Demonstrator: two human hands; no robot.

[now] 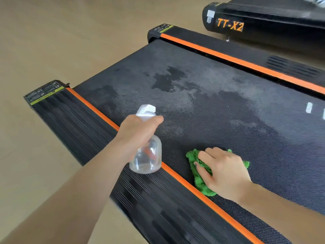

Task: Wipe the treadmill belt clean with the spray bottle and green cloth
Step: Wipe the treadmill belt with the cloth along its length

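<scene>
left hand [139, 132] at frame centre, clamped round the spray bottle [146, 155], nozzle aimed over the belt [219, 106] to wet it. right hand [223, 171], lower right, presses flat on the green cloth [195, 155], poised to wipe.

Left hand [139, 132] raised at the end of a bare forearm reaching in from the lower left, fingers curled tight, index finger stretched forward. Right hand [223, 170] lower and to the right, palm down, pressed flat, fingers spread and pointing left, bare forearm running off toward the lower right corner.
</scene>
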